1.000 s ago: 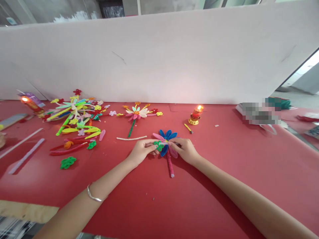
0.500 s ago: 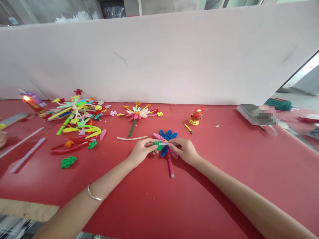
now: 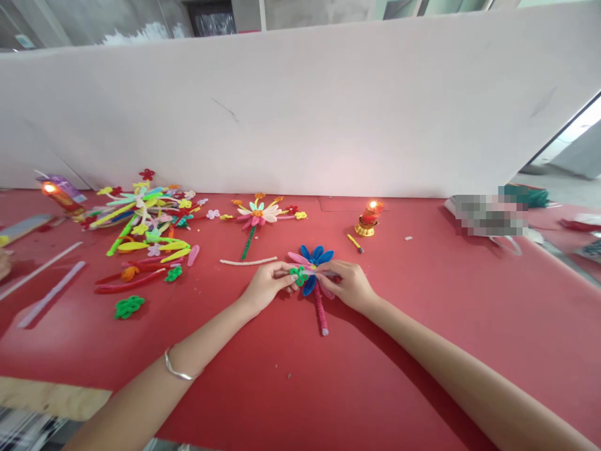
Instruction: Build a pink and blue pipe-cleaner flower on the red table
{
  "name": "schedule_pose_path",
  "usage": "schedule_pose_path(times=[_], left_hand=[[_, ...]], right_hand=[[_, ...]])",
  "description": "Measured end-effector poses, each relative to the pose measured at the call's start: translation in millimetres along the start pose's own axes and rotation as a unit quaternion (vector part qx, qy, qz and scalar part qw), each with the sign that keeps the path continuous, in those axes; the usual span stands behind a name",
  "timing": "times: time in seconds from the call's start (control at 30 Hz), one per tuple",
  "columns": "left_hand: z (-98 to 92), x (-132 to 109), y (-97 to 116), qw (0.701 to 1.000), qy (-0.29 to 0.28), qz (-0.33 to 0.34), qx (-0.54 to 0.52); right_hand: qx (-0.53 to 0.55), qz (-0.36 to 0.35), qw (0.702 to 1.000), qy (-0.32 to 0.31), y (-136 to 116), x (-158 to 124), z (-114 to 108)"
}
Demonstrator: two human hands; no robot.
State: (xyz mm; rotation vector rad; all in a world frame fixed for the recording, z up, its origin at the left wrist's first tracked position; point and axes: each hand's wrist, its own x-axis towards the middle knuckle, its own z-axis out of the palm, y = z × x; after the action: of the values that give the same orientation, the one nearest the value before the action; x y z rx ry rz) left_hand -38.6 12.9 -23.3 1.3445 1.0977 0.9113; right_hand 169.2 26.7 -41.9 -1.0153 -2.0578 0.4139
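My left hand (image 3: 267, 285) is closed, its fingertips pinching a small green pipe-cleaner flower (image 3: 299, 276). From the other side my right hand (image 3: 346, 285) pinches a thin pale stick (image 3: 310, 272), whose tip reaches the green flower. I cannot tell whether the stick is joined to it. Behind and below my fingers lies a larger pipe-cleaner flower (image 3: 322, 254) with blue and pink petals. Its pink-wrapped stem (image 3: 321, 313) points toward me and ends in a pale tip. My hands cover part of its petals.
A lit red candle (image 3: 370, 216) and a yellow pencil stub (image 3: 355, 243) are beyond my right hand. Farther left lie a multicoloured flower (image 3: 258, 216), a white pipe cleaner (image 3: 248, 262), a heap of pipe-cleaner pieces (image 3: 145, 210) and another lit candle (image 3: 61, 197). Someone's hand (image 3: 4, 263) shows at the left edge.
Both hands stay almost in the same place, with the green flower and pale stick still between them. The pale stick shows slightly less between my fingers.
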Motion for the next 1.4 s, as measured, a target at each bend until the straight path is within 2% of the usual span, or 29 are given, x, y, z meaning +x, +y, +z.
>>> schedule_pose_path(times=[0.43,0.63,0.73,0.83,0.9,0.97,1.07,1.13,1.2,1.3,1.4], left_hand=[[-1.2,1,0,1.000,-0.004,0.002,-0.005],[-1.0,1,1,1.000,-0.007,0.006,0.010],[-3.5,3,-1,1.000,0.012,0.014,0.014],[-9.1,7,-4,0.998,0.062,0.025,-0.001],[-13.8,9,-6,0.995,0.096,0.028,-0.004],[-17.5,10,-6,0.992,0.119,0.036,0.015],[-18.3,12,-2,0.985,0.127,0.078,0.088],[-14.8,14,3,0.969,0.131,0.127,0.168],[-9.1,17,9,0.939,0.122,0.195,0.257],[-0.5,25,14,0.884,0.041,0.290,0.365],[4.0,33,10,0.845,-0.020,0.323,0.425]], right_hand=[[-0.121,-0.158,0.980,0.024,2,-4,0],[-0.164,-0.165,0.973,-0.007,3,-4,0],[-0.137,-0.109,0.984,0.037,6,-3,-1],[-0.051,0.018,0.991,0.122,13,-1,-3],[0.026,0.109,0.978,0.177,19,2,-5],[0.095,0.170,0.956,0.221,24,6,-6],[0.155,0.211,0.930,0.258,28,11,-6],[0.178,0.223,0.922,0.264,29,14,-6],[0.193,0.227,0.916,0.267,29,16,-5],[0.200,0.237,0.909,0.276,29,17,-5],[0.204,0.243,0.906,0.279,30,17,-4]])
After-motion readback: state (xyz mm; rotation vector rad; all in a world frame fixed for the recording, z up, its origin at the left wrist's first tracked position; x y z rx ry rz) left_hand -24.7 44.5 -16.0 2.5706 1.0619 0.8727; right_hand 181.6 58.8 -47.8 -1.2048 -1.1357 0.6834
